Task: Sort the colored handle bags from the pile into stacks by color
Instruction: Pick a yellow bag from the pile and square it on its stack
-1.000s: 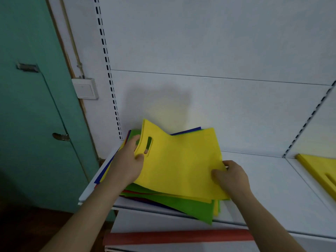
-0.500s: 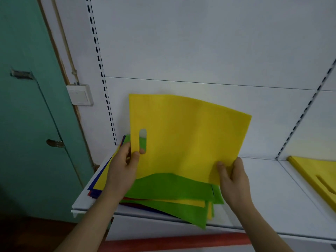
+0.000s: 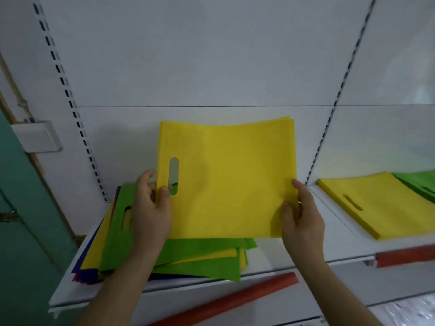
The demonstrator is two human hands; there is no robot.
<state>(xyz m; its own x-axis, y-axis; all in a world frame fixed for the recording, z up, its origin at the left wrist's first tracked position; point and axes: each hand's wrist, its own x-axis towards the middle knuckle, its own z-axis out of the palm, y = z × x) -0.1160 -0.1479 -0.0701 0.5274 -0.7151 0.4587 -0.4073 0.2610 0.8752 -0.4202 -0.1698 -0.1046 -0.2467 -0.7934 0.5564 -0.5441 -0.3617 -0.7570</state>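
Note:
A yellow handle bag (image 3: pixel 230 175) is held upright above the shelf, its handle slot at the left. My left hand (image 3: pixel 153 208) grips its left edge beside the slot. My right hand (image 3: pixel 302 217) pinches its lower right corner. Below it lies the mixed pile (image 3: pixel 188 257), with a green bag on top and yellow, blue and red ones underneath. On the shelf to the right lies a yellow stack (image 3: pixel 381 203), and a green stack (image 3: pixel 419 184) shows at the frame's right edge.
The white shelf (image 3: pixel 277 262) has a red front strip (image 3: pixel 404 256) on the right section. Slotted uprights (image 3: pixel 70 104) run up the white back panel. A teal door (image 3: pixel 26 231) and a wall switch (image 3: pixel 37 136) are at the left.
The yellow bag was lifted off the pile and now hangs upright and further right. The view has swung right, bringing the yellow and green stacks into sight.

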